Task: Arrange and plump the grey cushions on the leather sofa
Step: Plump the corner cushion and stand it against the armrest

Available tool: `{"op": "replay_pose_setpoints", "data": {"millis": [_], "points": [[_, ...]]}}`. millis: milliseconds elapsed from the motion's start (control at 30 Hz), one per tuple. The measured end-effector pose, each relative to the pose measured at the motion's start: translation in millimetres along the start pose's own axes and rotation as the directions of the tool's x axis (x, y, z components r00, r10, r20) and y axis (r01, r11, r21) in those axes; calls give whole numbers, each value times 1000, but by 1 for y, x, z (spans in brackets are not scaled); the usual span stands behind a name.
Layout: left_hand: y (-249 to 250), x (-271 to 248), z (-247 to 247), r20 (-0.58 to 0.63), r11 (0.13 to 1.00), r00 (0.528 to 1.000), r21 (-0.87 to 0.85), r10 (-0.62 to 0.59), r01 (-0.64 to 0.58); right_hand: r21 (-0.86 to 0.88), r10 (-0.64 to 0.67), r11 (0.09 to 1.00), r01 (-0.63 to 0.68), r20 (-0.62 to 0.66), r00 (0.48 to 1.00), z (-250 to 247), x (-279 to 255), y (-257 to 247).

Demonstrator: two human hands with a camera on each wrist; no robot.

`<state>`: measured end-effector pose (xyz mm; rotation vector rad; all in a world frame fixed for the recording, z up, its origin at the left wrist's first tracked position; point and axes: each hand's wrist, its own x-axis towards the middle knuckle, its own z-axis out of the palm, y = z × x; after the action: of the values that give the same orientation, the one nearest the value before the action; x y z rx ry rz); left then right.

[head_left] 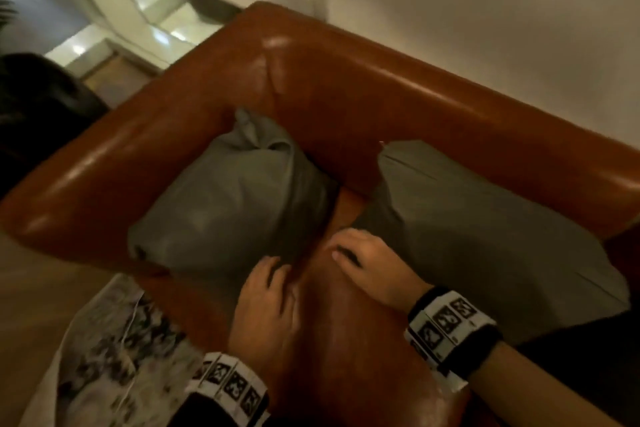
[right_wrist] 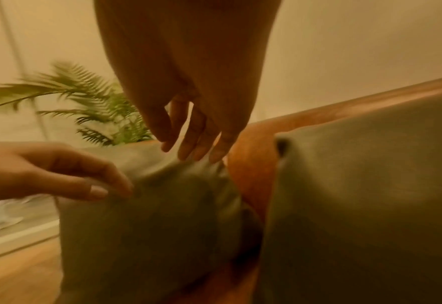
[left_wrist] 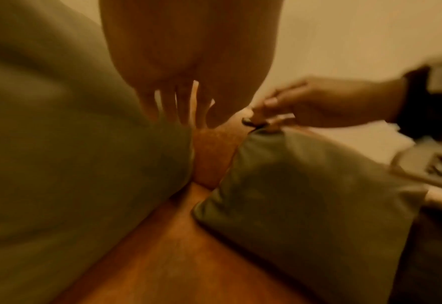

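Cushions sitting on leather sofa [head_left: 346, 94] seat: left grey cushion [head_left: 228, 204] leaning in corner, right grey cushion [head_left: 485, 229] leaning against backrest. Left hand [head_left: 266, 302] hovering at left cushion's near edge, fingers relaxed, gripping nothing. Right hand [head_left: 370, 263] hovering between cushions, fingers loosely extended, holding nothing.

Room: plain cream wall [head_left: 485, 3], wood floor [head_left: 31, 305], patterned pale rug [head_left: 114, 350], green fern-like plant [right_wrist: 89, 107], dim warm lighting.
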<state>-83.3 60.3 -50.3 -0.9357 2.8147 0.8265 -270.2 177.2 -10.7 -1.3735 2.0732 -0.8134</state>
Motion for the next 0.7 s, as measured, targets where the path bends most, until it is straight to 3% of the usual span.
{"op": "replay_pose_setpoints", "data": {"millis": [100,233,300,433,600,667,700], "points": [[-22,-1,6,-41,959,999,282,33,-20,-96,-85,992,87,19,996,22,52,-5],[-58,16,3,-94,934,995,357,42,-6,-490,-144,850,193,137,980,59,105,2],[-79,25,-7,-149,936,988,353,48,7,-574,-162,790,217,145,976,72,124,2],[-135,57,-41,-351,923,935,345,-43,172,-594,-270,749,295,133,954,91,186,-7],[-160,102,-31,-288,922,953,336,-93,192,-622,-102,745,241,251,963,110,236,11],[-153,99,-28,-300,927,953,343,-45,152,-579,-188,751,316,271,944,97,231,19],[-153,93,-32,-312,928,950,351,-9,124,-498,-239,801,332,242,940,87,228,21]]}}
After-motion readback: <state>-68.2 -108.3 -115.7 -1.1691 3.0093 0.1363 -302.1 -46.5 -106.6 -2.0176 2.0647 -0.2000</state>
